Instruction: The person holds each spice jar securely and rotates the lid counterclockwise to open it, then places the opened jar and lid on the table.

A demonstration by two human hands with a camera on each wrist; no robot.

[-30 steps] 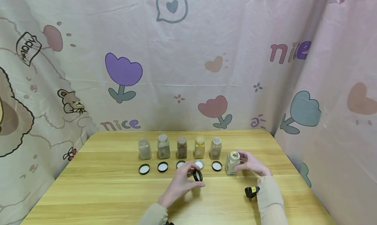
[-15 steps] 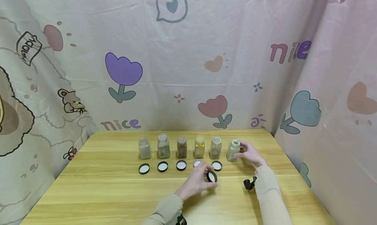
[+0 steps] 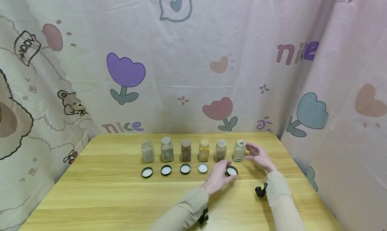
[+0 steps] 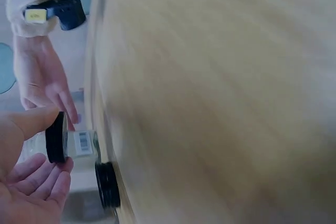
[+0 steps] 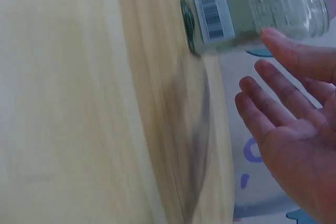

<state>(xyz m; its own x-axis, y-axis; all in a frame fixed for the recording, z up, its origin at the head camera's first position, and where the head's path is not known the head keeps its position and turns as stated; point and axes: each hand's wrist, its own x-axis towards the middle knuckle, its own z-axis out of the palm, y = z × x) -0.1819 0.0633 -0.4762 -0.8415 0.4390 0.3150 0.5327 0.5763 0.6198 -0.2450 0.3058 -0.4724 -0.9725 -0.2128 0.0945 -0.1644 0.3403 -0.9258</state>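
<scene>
My left hand [image 3: 218,178] pinches a black-rimmed jar lid [image 3: 231,171] between thumb and fingers, its white inner face upward in the head view. Close up, the lid [image 4: 56,137] stands on edge in the left wrist view. My right hand [image 3: 260,156] is beside the rightmost glass jar [image 3: 239,153], an uncapped one with pale contents and a barcode label. Its fingers [image 5: 268,100] are spread and not wrapped around the jar [image 5: 247,17]. The thumb overlaps the jar's edge; whether it touches cannot be told.
Several more lidless spice jars stand in a row to the left, among them a yellow-filled jar [image 3: 204,152] and a brown one [image 3: 185,151]. Lids such as this black-rimmed lid [image 3: 147,172] lie before them on the wooden table [image 3: 105,197]. A printed curtain [image 3: 181,56] hangs behind.
The rightmost jar went back into line with the row, and my right hand has loosened from it. My left hand has carried the lid rightward to a spot before that jar.
</scene>
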